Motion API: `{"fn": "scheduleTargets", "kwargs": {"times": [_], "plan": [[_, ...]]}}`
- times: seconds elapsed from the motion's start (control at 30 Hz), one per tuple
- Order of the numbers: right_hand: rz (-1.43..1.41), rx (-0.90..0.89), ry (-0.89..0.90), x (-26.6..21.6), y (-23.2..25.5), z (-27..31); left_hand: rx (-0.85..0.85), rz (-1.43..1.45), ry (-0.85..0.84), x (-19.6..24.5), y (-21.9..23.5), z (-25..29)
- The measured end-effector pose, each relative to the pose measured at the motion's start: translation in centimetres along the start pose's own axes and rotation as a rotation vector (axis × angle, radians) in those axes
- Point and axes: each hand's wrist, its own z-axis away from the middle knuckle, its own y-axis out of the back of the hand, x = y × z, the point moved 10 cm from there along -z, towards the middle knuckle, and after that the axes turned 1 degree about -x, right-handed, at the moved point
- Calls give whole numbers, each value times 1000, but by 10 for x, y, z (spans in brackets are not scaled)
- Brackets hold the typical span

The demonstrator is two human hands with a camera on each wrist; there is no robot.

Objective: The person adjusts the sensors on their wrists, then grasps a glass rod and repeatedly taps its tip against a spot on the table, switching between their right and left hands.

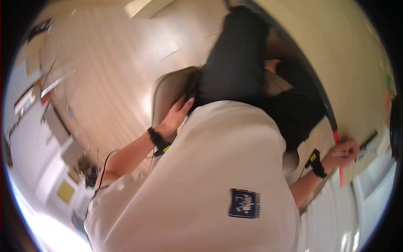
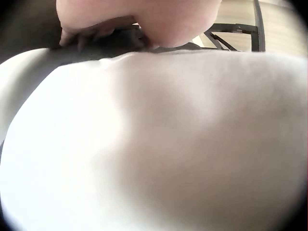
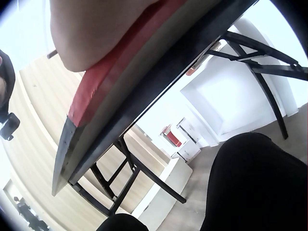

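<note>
My left hand rests at the hip, its fingers extended over the black trousers beside the chair seat. In the left wrist view this hand shows at the top, and the pale shirt covers most of the picture. At the table's edge, my right hand has bent fingers around a thin pale stick-like thing, blurred. A red strip on the table edge runs under that hand. From the right wrist, the hand overlaps the red strip, its fingers out of sight.
The table's dark edge curves past the right leg. Black folding legs stand beneath it. I sit on a beige chair. Pale boxes and shelves line the left side, along the wooden floor.
</note>
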Motion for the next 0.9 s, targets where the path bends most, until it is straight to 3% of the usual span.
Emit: {"fn": "scheduleTargets", "kwargs": {"times": [0.07,0.13,0.23,0.3,0.4,0.8,0.83,0.9], "plan": [[1,46,-24,3,3,3,-24,-5,91,5,7,0],[-119,66,-67,2,4,2,-212,-814,-600,12,9,-5],[63,59,-15,-30,8,-19,-203,-1055,-599,15,3,-13],[69,93,-36,-32,11,-20,-274,-986,-544,16,3,-18],[-16,90,-100,-23,11,-14,-336,-862,-416,13,11,-23],[0,76,-44,-30,12,-14,-430,-118,250,-18,50,-34],[3,63,-50,-29,12,-14,-430,-126,256,5,40,-14],[4,58,-48,-28,11,-16,-452,-445,1,101,2,27]]}}
